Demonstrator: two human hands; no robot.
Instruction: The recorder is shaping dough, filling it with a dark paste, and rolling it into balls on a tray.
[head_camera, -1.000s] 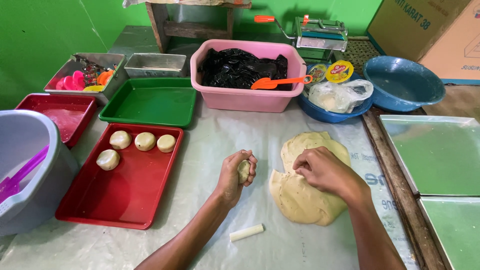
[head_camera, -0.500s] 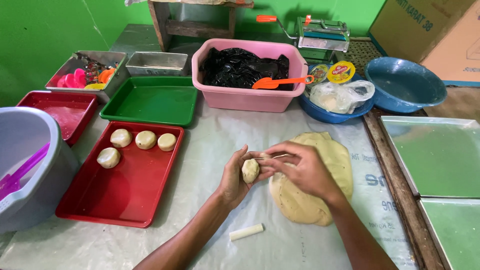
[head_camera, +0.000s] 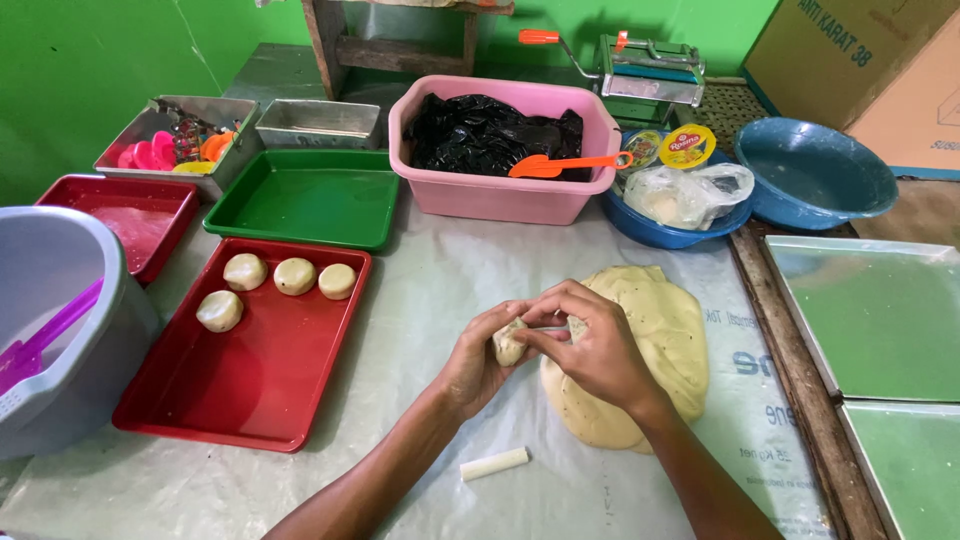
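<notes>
Both my hands meet over the plastic-covered table around a small pale dough ball (head_camera: 509, 345). My left hand (head_camera: 478, 358) cups it from the left and below. My right hand (head_camera: 592, 347) pinches it from the right with the fingertips. Behind my right hand lies a large flat slab of speckled yellow dough (head_camera: 660, 330). A red tray (head_camera: 250, 370) to the left carries several shaped dough balls (head_camera: 293, 276) near its far edge. A short white stick (head_camera: 493, 463) lies on the table near my left forearm.
A grey bucket (head_camera: 60, 330) stands at the far left. Behind are a second red tray (head_camera: 135, 215), a green tray (head_camera: 310, 195), a pink tub (head_camera: 500, 190) with black plastic and an orange spatula, two blue bowls (head_camera: 815, 180) and metal sheets (head_camera: 880, 310) at right.
My right hand left the dough slab and came to the ball in my left hand. Both hands now hold it together, slightly nearer the slab.
</notes>
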